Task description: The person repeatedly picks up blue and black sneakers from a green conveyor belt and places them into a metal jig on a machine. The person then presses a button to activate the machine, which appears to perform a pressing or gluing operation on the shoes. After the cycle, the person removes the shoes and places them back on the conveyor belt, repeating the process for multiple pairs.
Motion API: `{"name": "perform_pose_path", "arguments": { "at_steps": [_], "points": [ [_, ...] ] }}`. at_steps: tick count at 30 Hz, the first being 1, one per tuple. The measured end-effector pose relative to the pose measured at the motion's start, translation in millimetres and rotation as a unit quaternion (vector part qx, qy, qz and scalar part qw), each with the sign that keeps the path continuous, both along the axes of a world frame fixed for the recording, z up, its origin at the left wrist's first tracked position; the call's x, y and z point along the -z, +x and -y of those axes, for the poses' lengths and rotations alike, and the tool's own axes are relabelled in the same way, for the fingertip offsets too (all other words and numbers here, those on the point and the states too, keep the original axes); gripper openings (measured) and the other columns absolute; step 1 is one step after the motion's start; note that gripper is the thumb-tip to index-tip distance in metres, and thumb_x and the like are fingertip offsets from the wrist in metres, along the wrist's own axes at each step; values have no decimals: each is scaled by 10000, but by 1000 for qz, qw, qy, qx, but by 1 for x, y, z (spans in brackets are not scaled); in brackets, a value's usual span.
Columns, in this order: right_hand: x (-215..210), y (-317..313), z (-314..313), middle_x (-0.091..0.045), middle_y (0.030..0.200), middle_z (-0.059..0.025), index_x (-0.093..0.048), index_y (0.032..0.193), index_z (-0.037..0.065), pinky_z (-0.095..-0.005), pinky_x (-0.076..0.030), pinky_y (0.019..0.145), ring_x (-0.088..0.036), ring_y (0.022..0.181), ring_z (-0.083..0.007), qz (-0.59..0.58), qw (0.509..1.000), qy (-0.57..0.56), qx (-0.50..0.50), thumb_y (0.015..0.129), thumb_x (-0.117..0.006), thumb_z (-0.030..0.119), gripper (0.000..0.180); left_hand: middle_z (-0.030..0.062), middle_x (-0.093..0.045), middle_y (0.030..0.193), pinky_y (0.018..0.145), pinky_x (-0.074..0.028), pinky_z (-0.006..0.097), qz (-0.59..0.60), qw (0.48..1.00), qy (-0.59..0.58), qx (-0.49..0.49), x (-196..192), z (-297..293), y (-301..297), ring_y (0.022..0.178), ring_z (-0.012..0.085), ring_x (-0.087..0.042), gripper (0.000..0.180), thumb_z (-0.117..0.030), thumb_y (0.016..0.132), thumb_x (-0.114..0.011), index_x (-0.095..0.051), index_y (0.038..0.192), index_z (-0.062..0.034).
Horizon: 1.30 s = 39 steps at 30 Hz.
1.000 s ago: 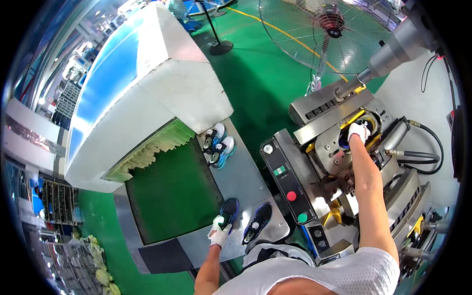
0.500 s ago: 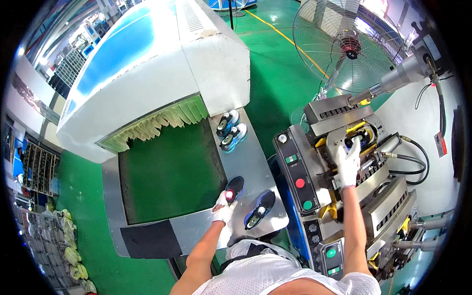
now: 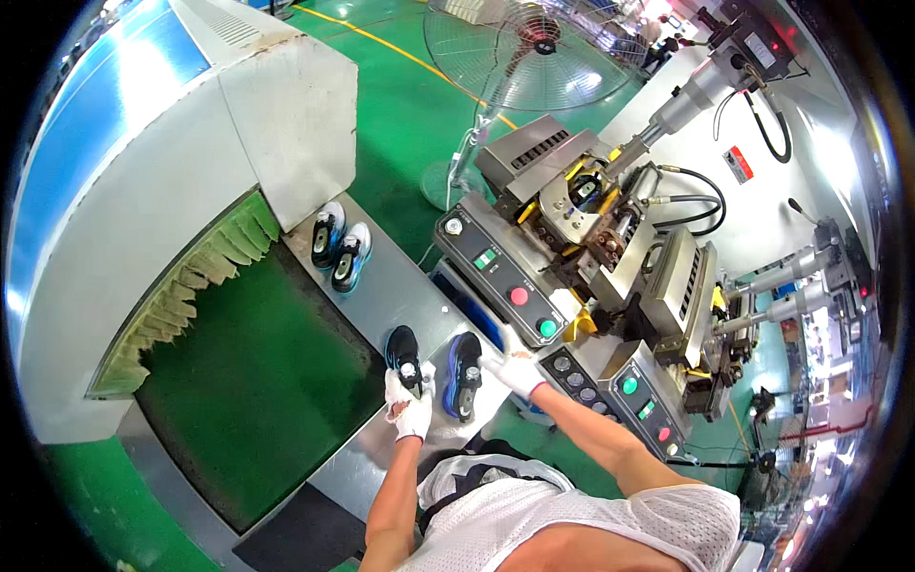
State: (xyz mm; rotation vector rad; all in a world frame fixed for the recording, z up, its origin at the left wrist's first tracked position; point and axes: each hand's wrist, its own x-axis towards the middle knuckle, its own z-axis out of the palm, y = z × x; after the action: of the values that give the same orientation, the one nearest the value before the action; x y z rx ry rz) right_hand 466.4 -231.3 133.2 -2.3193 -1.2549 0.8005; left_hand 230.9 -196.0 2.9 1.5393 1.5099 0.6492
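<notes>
My left hand (image 3: 408, 408), in a white glove, grips the heel of a black shoe (image 3: 402, 351) that rests on the grey metal shelf (image 3: 396, 291) beside the conveyor. Its partner, a dark blue shoe (image 3: 464, 374), lies just to the right. My right hand (image 3: 515, 368), also gloved, hovers with fingers spread next to the blue shoe, below the press machine's control panel (image 3: 500, 281). It holds nothing. Another shoe (image 3: 583, 192) sits clamped in the press machine's yellow fixture.
A second pair of blue and white shoes (image 3: 341, 246) stands farther along the shelf. The green conveyor belt (image 3: 257, 367) runs out of a big white tunnel machine (image 3: 143, 172). A standing fan (image 3: 529, 52) is on the green floor. More machines stand at the right.
My right hand has come down from the press fixture to beside the blue shoe. My left hand stays on the black shoe. The view has tilted.
</notes>
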Motion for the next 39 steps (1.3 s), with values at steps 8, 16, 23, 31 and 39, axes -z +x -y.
{"name": "perform_pose_path", "arguments": {
  "at_steps": [8,16,23,31,39],
  "points": [
    [79,-95,0,-686,1077,-106,-610,1316,72,-389,-480,952,-651,1011,-265,172,966,-52,188,713,-861,382,723,280,-338,1552,1215,-283,500,-5,997,2,74,2,-1,-7,1440,446,-339,951,-156,758,-831,-288,1510,49],
    [68,-115,1,-642,1258,-207,-464,1457,56,-432,-486,1000,-647,1116,-362,76,955,-96,269,786,-786,438,837,259,-320,1571,1215,-288,500,-17,992,-8,122,2,-11,5,1448,433,-339,931,-164,762,-836,-307,1499,47],
    [30,-95,-18,-680,1170,-240,-683,1136,57,-477,-518,959,-667,1072,-407,126,970,-169,123,821,-663,497,542,297,-440,1473,1189,-350,460,-28,982,66,176,24,-29,32,1388,440,-440,843,-162,773,-803,-370,1458,74],
    [1,-64,59,-630,702,-43,-674,1058,57,-331,-489,492,-583,525,-167,-231,888,-34,397,757,-821,290,408,234,-602,1295,1032,-488,442,18,952,-171,254,-25,-28,25,1195,384,-611,832,-183,720,-823,-415,1413,28],
    [-49,-66,222,-724,955,-73,-635,1286,5,-283,-488,476,-613,586,-114,-324,781,143,513,790,-815,206,565,249,-674,1231,974,-517,449,-130,881,-144,431,-97,70,68,1104,360,-675,780,-373,719,-876,-578,1297,58]
  ]
}}
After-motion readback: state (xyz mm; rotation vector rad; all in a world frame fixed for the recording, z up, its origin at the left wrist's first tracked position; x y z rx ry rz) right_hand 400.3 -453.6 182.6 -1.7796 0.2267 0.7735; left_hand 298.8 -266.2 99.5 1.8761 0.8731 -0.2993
